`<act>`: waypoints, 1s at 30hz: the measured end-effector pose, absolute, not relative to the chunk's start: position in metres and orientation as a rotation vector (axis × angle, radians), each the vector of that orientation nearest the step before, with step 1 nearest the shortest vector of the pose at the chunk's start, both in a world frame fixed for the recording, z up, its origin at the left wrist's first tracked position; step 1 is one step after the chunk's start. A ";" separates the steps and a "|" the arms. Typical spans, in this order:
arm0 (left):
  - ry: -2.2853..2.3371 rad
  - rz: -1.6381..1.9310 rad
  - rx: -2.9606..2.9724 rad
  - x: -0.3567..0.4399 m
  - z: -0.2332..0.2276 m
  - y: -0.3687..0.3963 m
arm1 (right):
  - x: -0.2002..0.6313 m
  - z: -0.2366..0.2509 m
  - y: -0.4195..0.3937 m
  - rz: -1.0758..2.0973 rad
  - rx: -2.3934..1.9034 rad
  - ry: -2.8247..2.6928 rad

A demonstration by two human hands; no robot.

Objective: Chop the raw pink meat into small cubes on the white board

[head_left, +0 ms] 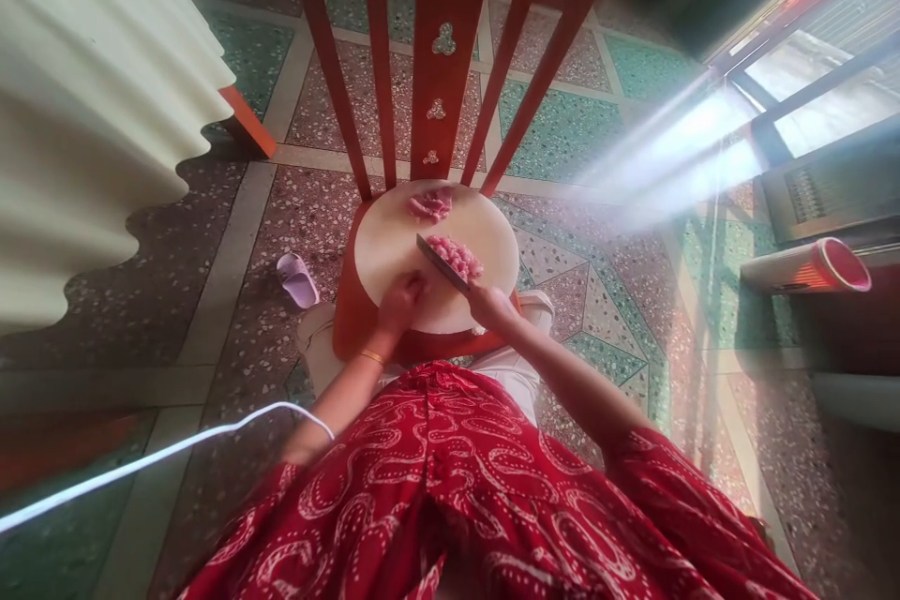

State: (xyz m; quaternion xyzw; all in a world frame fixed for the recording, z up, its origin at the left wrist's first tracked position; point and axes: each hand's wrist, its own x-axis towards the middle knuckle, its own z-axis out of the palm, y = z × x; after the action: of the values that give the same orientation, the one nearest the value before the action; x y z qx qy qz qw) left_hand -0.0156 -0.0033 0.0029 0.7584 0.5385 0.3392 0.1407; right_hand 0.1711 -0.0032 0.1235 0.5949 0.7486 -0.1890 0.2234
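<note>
Right hand (490, 305) grips knife (442, 262) by its handle | left hand (399, 298) curled on board (394, 239), holding nothing | chopped meat (456, 255) beyond our fingertips looks soft, slippery; we'd steady it from above.

Both forearms stretched forward, left hand (399, 298) curled, fingers pressed down, right hand (490, 304) closed in a grip.
</note>
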 end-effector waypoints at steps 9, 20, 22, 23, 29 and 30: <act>1.536 0.977 2.167 -0.014 0.000 -0.004 | 0.157 0.121 -0.018 -0.600 1.540 2.130; 1.515 0.865 2.221 -0.016 -0.003 0.002 | 0.102 0.106 0.032 -0.616 1.516 2.266; 1.500 0.867 2.230 -0.016 -0.003 0.002 | 0.127 0.105 0.014 -0.634 1.531 2.262; 1.491 0.864 2.231 -0.016 -0.002 0.001 | 0.142 0.105 0.003 -0.638 1.539 2.218; 1.469 0.870 2.199 -0.016 -0.001 0.000 | 0.163 0.103 -0.012 -0.592 1.548 2.101; 1.460 0.875 2.207 -0.015 -0.001 0.000 | 0.151 0.102 -0.002 -0.622 1.527 2.169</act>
State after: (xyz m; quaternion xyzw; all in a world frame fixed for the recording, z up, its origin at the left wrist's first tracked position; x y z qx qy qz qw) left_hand -0.0153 -0.0004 -0.0007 0.7794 0.5157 0.3091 0.1762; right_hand 0.1513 -0.0025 0.1023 0.5482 0.7789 -0.2235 0.2070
